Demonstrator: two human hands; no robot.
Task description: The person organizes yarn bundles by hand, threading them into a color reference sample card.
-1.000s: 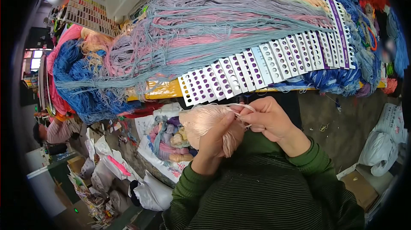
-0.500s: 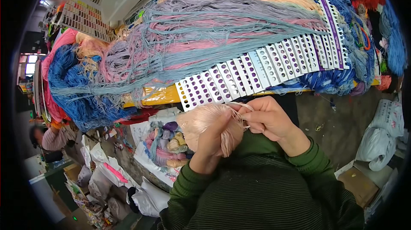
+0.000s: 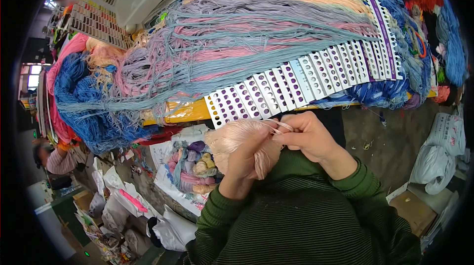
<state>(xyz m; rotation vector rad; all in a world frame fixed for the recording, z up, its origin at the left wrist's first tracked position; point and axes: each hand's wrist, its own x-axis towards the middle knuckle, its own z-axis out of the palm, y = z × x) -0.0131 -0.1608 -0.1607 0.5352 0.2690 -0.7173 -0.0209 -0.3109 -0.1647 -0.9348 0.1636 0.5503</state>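
Observation:
A pale peach skein of thread [image 3: 232, 139] is gripped in my left hand [image 3: 249, 159], close to my chest. My right hand [image 3: 308, 136] pinches a few loose strands of that skein between thumb and fingers, right beside the left hand. Just beyond both hands, a row of white punched cards [image 3: 306, 80] lies along the table edge, each threaded with long bundles of grey, pink and blue thread [image 3: 237, 43] that spread across the table.
Blue yarn [image 3: 86, 102] is heaped at the table's left end. A bag of mixed skeins [image 3: 192, 166] sits on the floor to my left. White sacks [image 3: 439, 156] and a cardboard box [image 3: 414, 213] stand at right. Another person [image 3: 57, 159] is at far left.
Both hands stay together on the peach skein; my right hand's fingers have shifted slightly on the strands. The view has drifted a little.

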